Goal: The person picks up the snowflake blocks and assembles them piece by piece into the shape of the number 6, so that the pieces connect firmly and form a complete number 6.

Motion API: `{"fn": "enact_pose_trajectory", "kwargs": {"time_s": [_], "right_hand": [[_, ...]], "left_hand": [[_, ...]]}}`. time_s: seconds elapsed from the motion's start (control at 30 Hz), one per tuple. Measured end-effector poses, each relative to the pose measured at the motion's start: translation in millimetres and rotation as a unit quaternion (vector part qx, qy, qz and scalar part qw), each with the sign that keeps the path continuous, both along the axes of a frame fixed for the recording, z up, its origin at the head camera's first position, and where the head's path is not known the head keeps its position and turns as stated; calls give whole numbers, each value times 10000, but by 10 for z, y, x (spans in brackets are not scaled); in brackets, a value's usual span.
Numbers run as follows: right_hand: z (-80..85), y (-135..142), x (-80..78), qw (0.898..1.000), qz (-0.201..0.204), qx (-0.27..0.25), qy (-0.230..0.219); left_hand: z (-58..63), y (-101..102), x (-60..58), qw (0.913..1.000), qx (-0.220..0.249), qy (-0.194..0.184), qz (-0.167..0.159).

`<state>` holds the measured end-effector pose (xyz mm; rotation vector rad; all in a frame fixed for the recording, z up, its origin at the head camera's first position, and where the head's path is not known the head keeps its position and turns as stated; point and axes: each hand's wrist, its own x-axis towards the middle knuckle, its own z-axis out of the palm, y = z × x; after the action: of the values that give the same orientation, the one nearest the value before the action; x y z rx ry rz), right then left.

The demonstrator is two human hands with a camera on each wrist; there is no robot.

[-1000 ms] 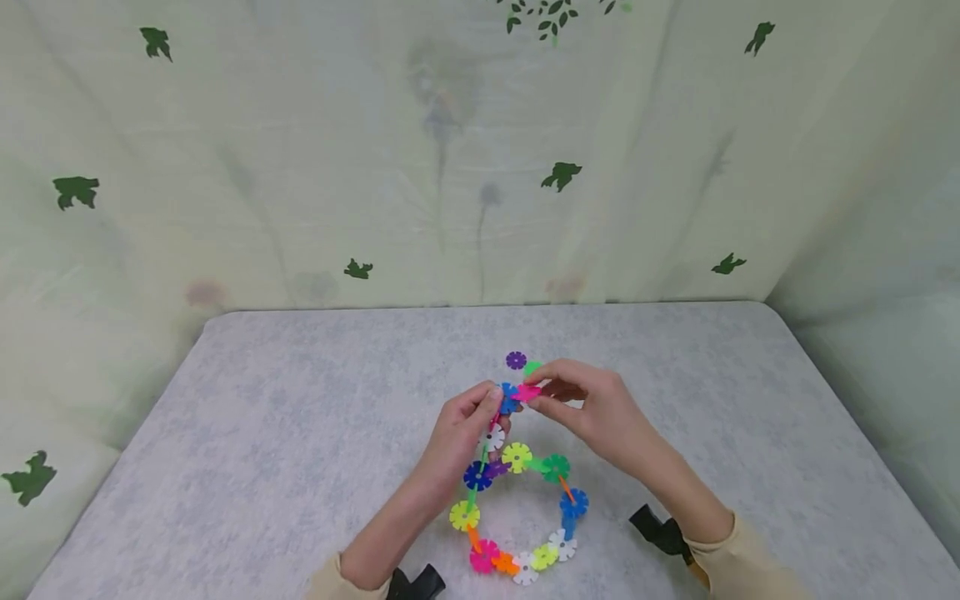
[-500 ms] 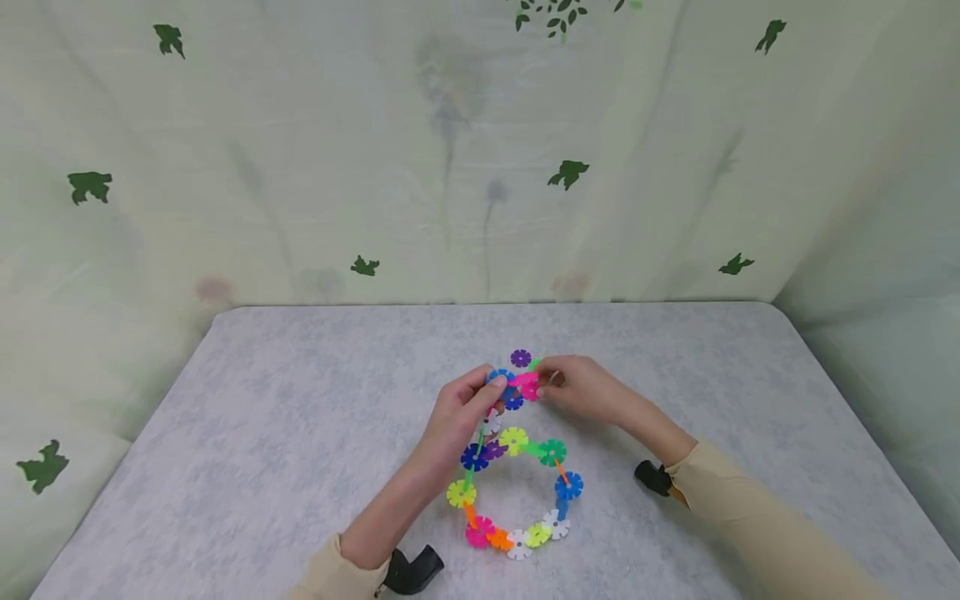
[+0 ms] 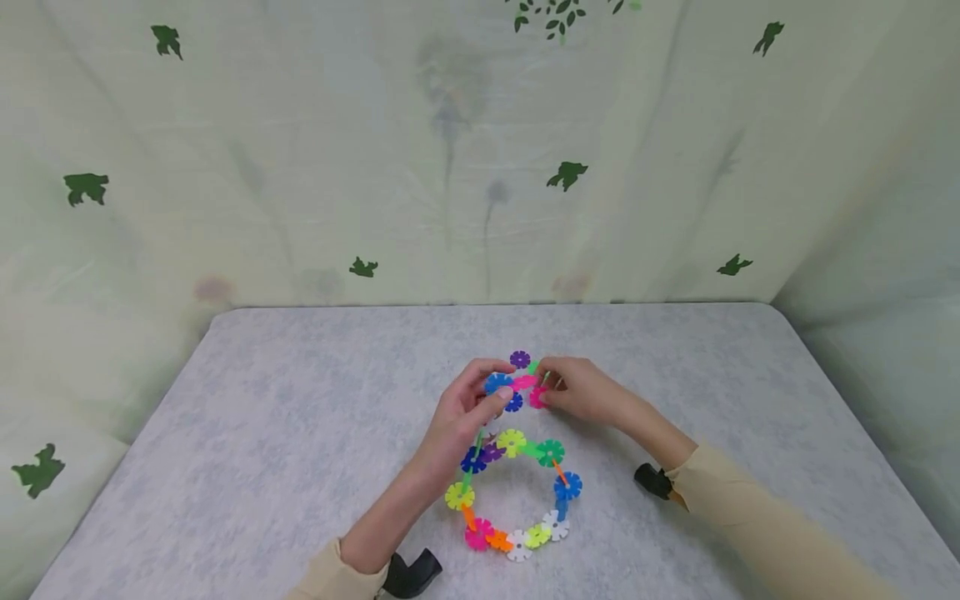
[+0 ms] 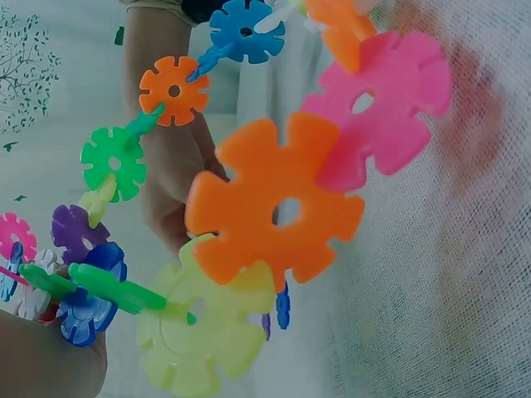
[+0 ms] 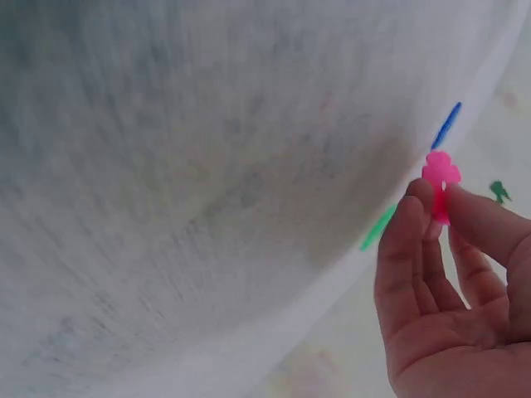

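My left hand pinches a light blue notched plastic disc between thumb and fingers. A pink disc is slotted into its right edge. From that hand hangs a ring of linked, flower-shaped discs; a yellow disc sits at its top. Seen from the left wrist, an orange disc is joined to a pink and a pale yellow one. My right hand is just right of the blue disc. Its thumb and fingers pinch another pink disc, partly covered by the fingertips in the right wrist view.
Loose discs lie on the grey table around the hands: a purple disc behind them, a green disc partly behind the right fingers and a dark blue disc below. A pale curtain stands behind the table.
The right hand has let go of the pink disc now joined to the light blue one and has taken another pink disc. The left hand has shifted slightly up with the chain.
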<state>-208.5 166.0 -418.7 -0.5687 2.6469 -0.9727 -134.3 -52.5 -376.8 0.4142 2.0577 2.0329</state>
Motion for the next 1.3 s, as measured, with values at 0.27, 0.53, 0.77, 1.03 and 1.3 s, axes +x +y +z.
{"fn": "enact_pose_trajectory", "kwargs": {"time_s": [0.27, 0.53, 0.77, 1.03, 1.3], "right_hand": [[215, 33, 341, 9889, -744, -1217, 421], [408, 9, 701, 9470, -1161, -2879, 829], [487, -34, 840, 9152, -961, -3697, 1286], [488, -73, 874, 9085, -983, -3760, 1538], [515, -115, 914, 9014, -956, -3862, 1708]], "left_hand": [[-13, -1, 8, 9990, -256, 347, -90], [-21, 5, 32, 9976, -385, 567, -16], [-19, 24, 40, 9974, -381, 613, -43], [-7, 27, 47, 9973, -427, 580, -146], [3, 31, 58, 9958, -519, 735, -151]]}}
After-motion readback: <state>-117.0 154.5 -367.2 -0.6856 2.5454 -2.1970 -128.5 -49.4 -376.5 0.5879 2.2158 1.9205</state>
